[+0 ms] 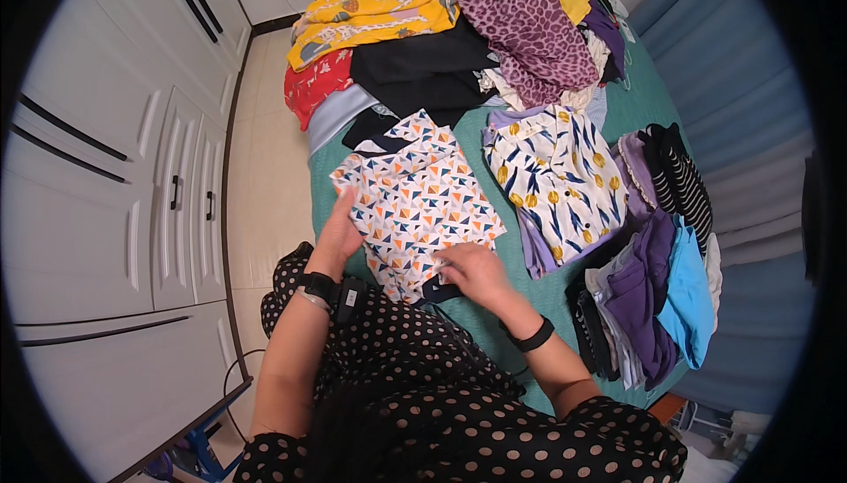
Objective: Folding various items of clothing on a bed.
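A white garment (pixel 432 187) printed with small orange, blue and navy triangles lies partly folded in front of me, dark cloth showing at its top and lower edge. My left hand (pixel 340 229) holds its left edge, some fingertips hidden by the fabric. At the lower edge, my right hand (pixel 476 273) pinches a bit of the cloth between thumb and fingers. Just right of it lies a folded white shirt (pixel 558 185) with yellow tulips and blue leaves, on top of lilac cloth (pixel 540 249).
Heaped clothes cover the far end, among them a yellow printed garment (pixel 375 11) and a purple leopard-print one (pixel 520 24). Folded piles at right include purple clothes (pixel 642 284), a light blue one (pixel 686 298) and black striped cloth (pixel 678 179). White cabinets (pixel 88 218) line the left.
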Demonstrator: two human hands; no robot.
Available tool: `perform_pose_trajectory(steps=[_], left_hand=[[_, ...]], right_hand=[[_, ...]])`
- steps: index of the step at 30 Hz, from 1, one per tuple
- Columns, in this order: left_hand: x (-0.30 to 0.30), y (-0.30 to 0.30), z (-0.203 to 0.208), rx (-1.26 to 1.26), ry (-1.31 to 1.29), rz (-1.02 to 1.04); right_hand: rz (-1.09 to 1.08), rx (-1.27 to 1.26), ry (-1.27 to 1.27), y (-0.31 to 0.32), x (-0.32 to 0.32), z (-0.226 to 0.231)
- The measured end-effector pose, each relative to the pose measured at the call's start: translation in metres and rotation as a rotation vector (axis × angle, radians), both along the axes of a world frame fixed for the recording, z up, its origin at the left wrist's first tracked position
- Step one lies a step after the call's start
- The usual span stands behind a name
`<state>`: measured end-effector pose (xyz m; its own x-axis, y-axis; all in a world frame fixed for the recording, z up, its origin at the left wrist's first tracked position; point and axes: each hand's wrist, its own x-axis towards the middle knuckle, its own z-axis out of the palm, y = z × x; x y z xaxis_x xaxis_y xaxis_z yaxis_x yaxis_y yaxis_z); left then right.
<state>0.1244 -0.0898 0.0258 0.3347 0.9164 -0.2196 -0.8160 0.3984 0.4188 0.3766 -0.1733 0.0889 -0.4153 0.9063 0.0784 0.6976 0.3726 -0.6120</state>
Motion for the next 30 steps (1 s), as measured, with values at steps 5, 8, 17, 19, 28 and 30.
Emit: perform_pose_trajectory(steps=[5,8,17,19,28,30], left_hand=[[-0.002,0.009,-0.026,-0.130,0.428,0.069],[0.002,0.018,0.006,-0.187,0.232,0.004],[-0.019,0.013,-0.012,-0.219,0.104,-0.047],[-0.021,0.011,-0.031,-0.276,0.234,0.034],[-0.015,0.003,-0.029,-0.298,0.900,0.143],[-0.022,-0.002,-0.044,-0.179,1.279,0.367]], right_hand=[[-0.148,-0.128,0.033,-0.002,0.029,-0.004],[-0.208,-0.175,0.043,-0.003,0.045,-0.009],[-0.273,-0.116,0.106,0.051,0.037,0.013],[-0.189,-0.019,0.081,0.085,0.023,0.014],[-0.205,0.330,0.234,0.184,-0.007,-0.034],[-0.257,0.064,0.276,0.176,0.018,-0.034]])
